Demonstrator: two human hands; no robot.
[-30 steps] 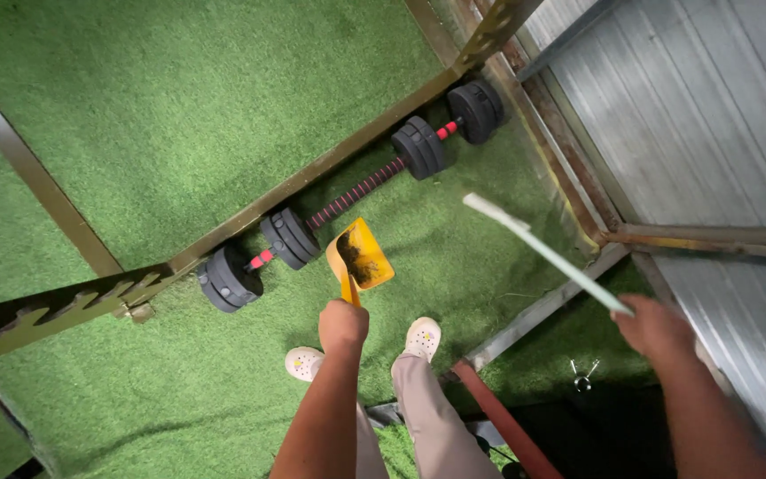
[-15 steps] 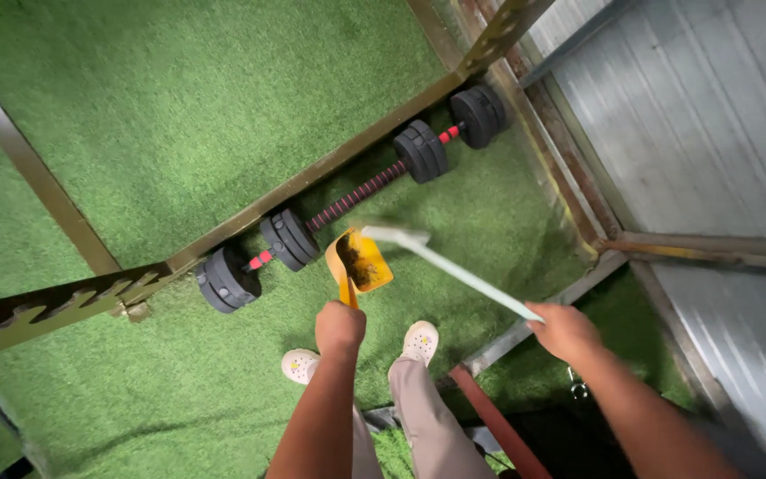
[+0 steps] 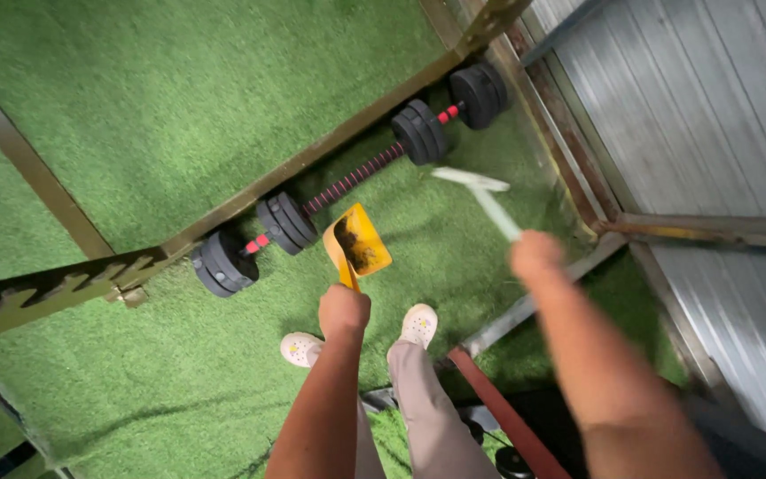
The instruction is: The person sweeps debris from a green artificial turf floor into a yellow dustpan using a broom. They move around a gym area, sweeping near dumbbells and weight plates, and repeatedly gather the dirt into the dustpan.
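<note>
My left hand [image 3: 344, 312] grips the handle of a yellow dustpan [image 3: 359, 246] with dark dirt in its scoop, held above the green artificial turf [image 3: 161, 133]. My right hand [image 3: 535, 257] is blurred and holds a thin white stick [image 3: 482, 197], a broom or brush handle, whose far end points toward the barbell. A long barbell [image 3: 347, 182] with black plates and a red-and-black grip lies on the turf just beyond the dustpan. My feet in pale clogs [image 3: 419, 324] stand below the dustpan.
A rusty metal frame rail [image 3: 312, 160] runs diagonally behind the barbell, and a jagged metal beam [image 3: 46, 288] crosses at the left. A grey corrugated metal wall [image 3: 720, 133] stands on the right. A red bar [image 3: 498, 412] and dark objects lie near my feet.
My right hand has swung in from the right edge toward the middle, and the white stick has swung with it. The left hand and dustpan have stayed almost still.
</note>
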